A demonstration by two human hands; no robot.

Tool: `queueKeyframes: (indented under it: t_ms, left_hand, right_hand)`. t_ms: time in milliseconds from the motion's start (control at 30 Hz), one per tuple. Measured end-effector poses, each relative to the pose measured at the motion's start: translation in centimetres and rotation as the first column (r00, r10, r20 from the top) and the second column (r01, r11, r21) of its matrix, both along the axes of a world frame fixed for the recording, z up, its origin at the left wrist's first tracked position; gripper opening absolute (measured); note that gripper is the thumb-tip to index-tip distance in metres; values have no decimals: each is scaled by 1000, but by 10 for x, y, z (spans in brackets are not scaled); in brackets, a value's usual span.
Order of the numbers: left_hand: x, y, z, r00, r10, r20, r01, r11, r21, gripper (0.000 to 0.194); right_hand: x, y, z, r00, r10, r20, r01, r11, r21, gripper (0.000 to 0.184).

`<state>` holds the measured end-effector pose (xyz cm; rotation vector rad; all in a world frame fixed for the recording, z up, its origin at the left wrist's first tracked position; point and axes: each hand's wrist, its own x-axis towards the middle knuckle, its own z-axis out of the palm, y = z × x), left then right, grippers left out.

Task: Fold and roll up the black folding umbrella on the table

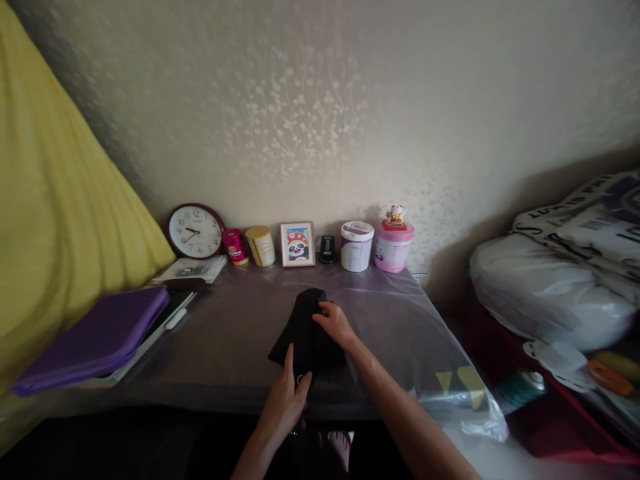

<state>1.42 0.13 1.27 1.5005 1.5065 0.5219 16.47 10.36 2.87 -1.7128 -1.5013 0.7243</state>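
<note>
A black folded cloth item (304, 330) lies on the covered table in front of me, narrow at the far end and wider towards me. Its kind is hard to make out in the dim light. My left hand (284, 399) is closed around its near end, by a small shiny ring-like detail, with the index finger stretched along the cloth. Some dark part shows below that hand's fingers. At the far right side, my right hand (334, 322) pinches the cloth between thumb and fingers, the forearm reaching across from the right.
Along the wall stand a clock (196, 231), tins (261, 247), a framed panda picture (298, 245), tubs (357, 247) and a lucky cat figure (395, 216). A purple folder (95, 333) lies left. Bulky bags (550, 287) sit beyond the table's right edge.
</note>
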Motion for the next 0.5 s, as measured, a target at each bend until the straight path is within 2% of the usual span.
queueKeyframes:
  t_ms: [200, 333, 500]
  left_hand:
    - [1, 0, -3, 1000, -19, -22, 20, 1000, 23, 68]
    - [2, 0, -4, 999, -16, -48, 16, 1000, 7, 68]
    - [2, 2, -4, 996, -36, -83, 40, 998, 42, 67]
  right_hand:
    - [-12, 1, -5, 1000, 18, -13, -18, 1000, 3, 40]
    - [-8, 4, -5, 993, 99, -60, -101, 995, -22, 23]
    - [-4, 7, -7, 985, 148, -90, -155, 985, -76, 31]
